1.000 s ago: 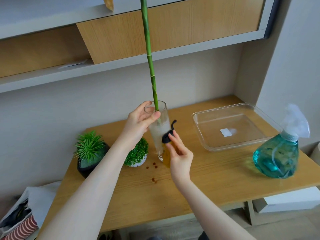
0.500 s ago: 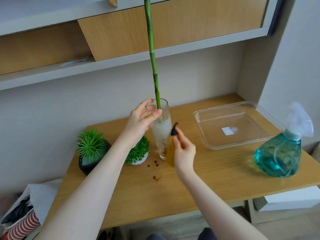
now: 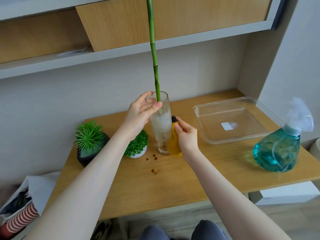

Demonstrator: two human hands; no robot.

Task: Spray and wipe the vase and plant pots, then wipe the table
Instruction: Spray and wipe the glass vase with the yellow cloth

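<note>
- The vase [image 3: 161, 125], a tall clear glass cylinder, stands upright on the wooden table [image 3: 173, 184], near the table's middle and toward the back.
- A green stalk [image 3: 154, 54] rises straight out of the vase mouth and leaves the frame at the top.
- The left hand [image 3: 140, 113] grips the vase at its rim: fingers wrap the far side, the thumb presses the near side beside the stalk.
- The right hand [image 3: 187, 135] is closed on a yellow cloth [image 3: 174, 144] with a black part at its top, holding it against the right wall of the vase; the cloth reaches down to the vase base.
- Two plant pots stand left of the vase. The small white pot [image 3: 136, 148], with rounded green foliage, is just beside the vase. The dark pot [image 3: 90, 148], with spiky green leaves, is further left.
- Several small brown spots [image 3: 154, 158] lie on the table in front of the vase.
- A clear rectangular tray [image 3: 232, 118] sits at the rear right of the table, apart from the vase.
- A blue-green spray bottle [image 3: 278, 148] with a pale trigger head stands at the table's right edge, in front of the tray.
- A shelf [image 3: 121, 54] runs along the wall above the table.
</note>
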